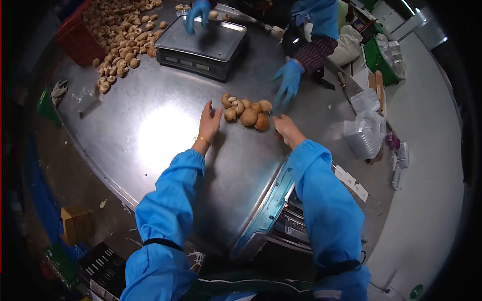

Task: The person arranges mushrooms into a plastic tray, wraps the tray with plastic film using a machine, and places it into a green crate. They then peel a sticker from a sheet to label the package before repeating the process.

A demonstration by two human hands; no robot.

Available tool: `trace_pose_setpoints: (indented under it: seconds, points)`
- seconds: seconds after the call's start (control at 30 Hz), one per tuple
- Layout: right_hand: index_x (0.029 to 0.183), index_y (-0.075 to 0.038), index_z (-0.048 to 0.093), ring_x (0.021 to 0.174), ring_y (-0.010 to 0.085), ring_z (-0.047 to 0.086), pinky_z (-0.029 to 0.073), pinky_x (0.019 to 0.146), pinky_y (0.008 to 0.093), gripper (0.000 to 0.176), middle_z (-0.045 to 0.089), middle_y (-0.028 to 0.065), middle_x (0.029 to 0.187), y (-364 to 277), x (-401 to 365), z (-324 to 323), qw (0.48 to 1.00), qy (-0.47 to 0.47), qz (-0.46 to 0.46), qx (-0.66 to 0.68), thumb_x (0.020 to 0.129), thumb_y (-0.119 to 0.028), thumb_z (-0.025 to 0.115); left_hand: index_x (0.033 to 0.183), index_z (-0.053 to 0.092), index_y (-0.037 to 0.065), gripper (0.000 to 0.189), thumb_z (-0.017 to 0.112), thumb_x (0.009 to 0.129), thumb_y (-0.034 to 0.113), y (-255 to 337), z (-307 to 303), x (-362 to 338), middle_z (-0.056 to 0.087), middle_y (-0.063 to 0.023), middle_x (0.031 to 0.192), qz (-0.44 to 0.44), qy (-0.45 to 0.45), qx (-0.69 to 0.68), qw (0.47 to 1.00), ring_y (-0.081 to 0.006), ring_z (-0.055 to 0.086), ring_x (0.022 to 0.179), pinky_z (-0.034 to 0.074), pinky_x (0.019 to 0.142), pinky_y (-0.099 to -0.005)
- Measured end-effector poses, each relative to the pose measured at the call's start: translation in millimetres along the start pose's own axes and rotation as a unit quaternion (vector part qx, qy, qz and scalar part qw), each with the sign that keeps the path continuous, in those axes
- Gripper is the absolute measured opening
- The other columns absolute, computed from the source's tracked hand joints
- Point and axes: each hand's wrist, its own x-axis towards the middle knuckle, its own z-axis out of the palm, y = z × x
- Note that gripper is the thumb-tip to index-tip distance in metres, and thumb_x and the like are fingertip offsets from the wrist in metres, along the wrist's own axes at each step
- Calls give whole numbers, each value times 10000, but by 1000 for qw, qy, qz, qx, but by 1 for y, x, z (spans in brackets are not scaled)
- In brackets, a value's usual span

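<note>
Red crate: a red crate (pixel 75 40) sits far off, up and to the left of your left hand.
Big heap: a big heap of mushrooms (pixel 123 30) is spread out beside the crate, well away from both your hands.
Desk: the shiny metal desk (pixel 125 115) is under everything, with a bright spot of light just left of your left hand.
Left hand: your left hand (pixel 208 120) is wide open. Its fingers point away from you, right beside the left edge of the small heap.
Scale: a grey scale (pixel 203 42) stands past your left hand. Another person's blue gloved hand (pixel 197 14) rests on top of it.
Small heap: the small heap of mushrooms (pixel 246 113) lies on the desk between your two hands.
Right hand: your right hand (pixel 287 129) is at the right end of the small heap with its fingers curled. You cannot tell if it holds a mushroom.
Other glove: a second blue gloved hand (pixel 288 80) reaches down just past your right hand, close to the small heap.
Tubs: clear plastic tubs (pixel 366 133) are stacked to the right of your right hand.
</note>
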Motion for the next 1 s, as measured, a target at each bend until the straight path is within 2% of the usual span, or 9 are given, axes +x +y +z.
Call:
trace_pose_setpoints:
  seconds: [0.03, 0.13, 0.2, 0.23, 0.37, 0.47, 0.67, 0.73, 1.0]
  points:
    - [1383, 13, 325, 1006, 244, 536, 484, 814, 389, 554, 505, 184, 1262, 3, 12, 8, 998, 52, -21, 14, 932, -252, 506, 1313, 431, 15, 565, 627, 859, 288, -2, 3, 12, 542, -220, 1232, 32, 6, 24, 999, -336, 535, 1128, 421, 957, -353]
    - [1427, -1, 221, 1203, 292, 443, 390, 983, 386, 655, 409, 198, 1376, 5, 34, 22, 988, -10, -137, 67, 927, -290, 529, 1321, 421, 25, 581, 627, 854, 303, 3, 8, 32, 537, -212, 1237, 59, -130, 53, 988, -333, 528, 1133, 411, 969, -349]
    - [1420, -19, 249, 1299, 321, 368, 309, 1064, 349, 633, 399, 206, 1388, 0, 35, 33, 987, 58, -142, 53, 920, -274, 541, 1312, 422, 42, 550, 635, 834, 210, -7, 10, 38, 543, -193, 1231, 89, -131, 66, 985, -302, 532, 1140, 418, 963, -341]
    - [1404, -19, 269, 1266, 324, 405, 331, 1047, 358, 616, 427, 218, 1355, 5, 43, 33, 982, 50, -161, 79, 912, -256, 554, 1309, 424, 55, 547, 642, 821, 170, -37, 16, 48, 555, -183, 1205, 84, -122, 4, 989, -288, 541, 1120, 427, 952, -340]
    - [1374, -39, 299, 1154, 302, 497, 389, 981, 366, 558, 504, 214, 1236, 8, 40, 40, 984, 48, -160, 56, 910, -213, 557, 1299, 428, 77, 508, 637, 840, 144, -9, 2, 13, 578, -162, 1129, 18, -96, -39, 994, -241, 577, 1015, 474, 875, -318]
    - [1370, -47, 294, 1221, 353, 455, 359, 1019, 399, 562, 466, 248, 1298, -17, -2, 23, 987, 22, -155, 35, 898, -205, 554, 1316, 411, 108, 502, 621, 861, 129, 28, -15, -11, 549, -135, 1165, 8, -95, -72, 993, -174, 587, 923, 509, 755, -287]
    - [1353, -42, 318, 1003, 323, 606, 466, 862, 360, 557, 562, 242, 1146, -20, -107, -59, 954, 102, -282, 22, 874, -163, 576, 1300, 427, 115, 510, 656, 845, 141, 127, -8, -71, 555, -102, 1141, 93, -116, -69, 986, -126, 564, 845, 493, 681, -241]
    - [1384, -82, 302, 867, 218, 623, 497, 749, 323, 562, 561, 181, 1059, 6, -138, -94, 940, 128, -316, 22, 889, -132, 564, 1294, 434, 120, 529, 684, 828, 147, 155, 9, -103, 557, -90, 1123, 113, -148, -82, 979, -111, 549, 816, 490, 684, -234]
    - [1371, -53, 332, 1002, 174, 542, 450, 868, 318, 514, 543, 147, 1096, 149, -263, -177, 958, 192, -194, 91, 896, -82, 526, 1250, 455, 70, 517, 694, 810, 200, 183, 103, -227, 572, -118, 1089, 109, -289, -69, 949, -119, 574, 745, 493, 676, -264]
